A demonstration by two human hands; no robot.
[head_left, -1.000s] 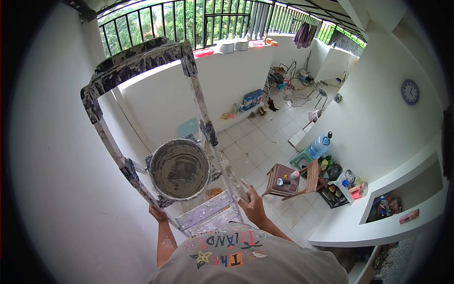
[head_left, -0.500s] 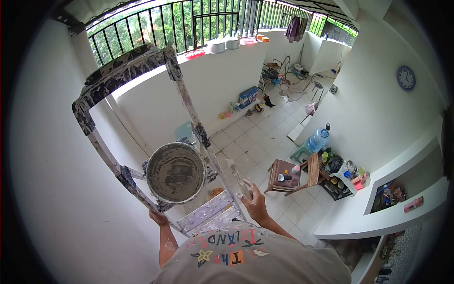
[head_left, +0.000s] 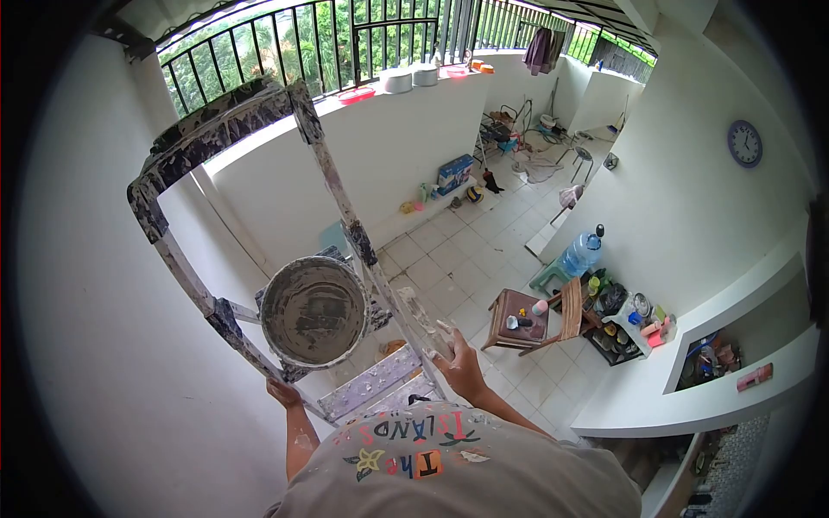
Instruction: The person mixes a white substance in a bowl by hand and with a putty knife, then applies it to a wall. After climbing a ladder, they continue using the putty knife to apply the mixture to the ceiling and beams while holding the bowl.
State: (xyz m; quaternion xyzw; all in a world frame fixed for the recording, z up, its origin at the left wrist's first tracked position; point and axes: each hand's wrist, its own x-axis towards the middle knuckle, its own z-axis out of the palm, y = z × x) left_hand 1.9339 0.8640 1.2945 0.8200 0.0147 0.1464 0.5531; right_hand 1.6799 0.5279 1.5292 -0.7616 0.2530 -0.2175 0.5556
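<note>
A stepladder (head_left: 344, 203) smeared with dried plaster stands in front of me, its dark-taped top frame rising toward the railing. My left hand (head_left: 283, 393) is closed around its left rail, low down near the wall. On the ladder rests a round bucket (head_left: 357, 345), its inside coated with grey compound. In my right hand (head_left: 462, 371) is a putty knife (head_left: 416, 312), fingers wrapped round the handle and its plaster-smeared blade pointing up and away. This hand is right beside the ladder's right rail. Purple-stained steps (head_left: 371, 382) show between my hands.
A white wall (head_left: 104, 285) runs close on my left. Beyond the ladder is a low wall (head_left: 380, 164) with a black railing. To the right stand a wooden chair (head_left: 566, 311) with small items on its seat, a water bottle (head_left: 580, 255) and a cluttered shelf (head_left: 643, 341).
My right hand with the putty knife has shifted slightly left, closer to the ladder's right rail. Ladder and bucket appear a little further left in view. My left hand keeps its grip.
</note>
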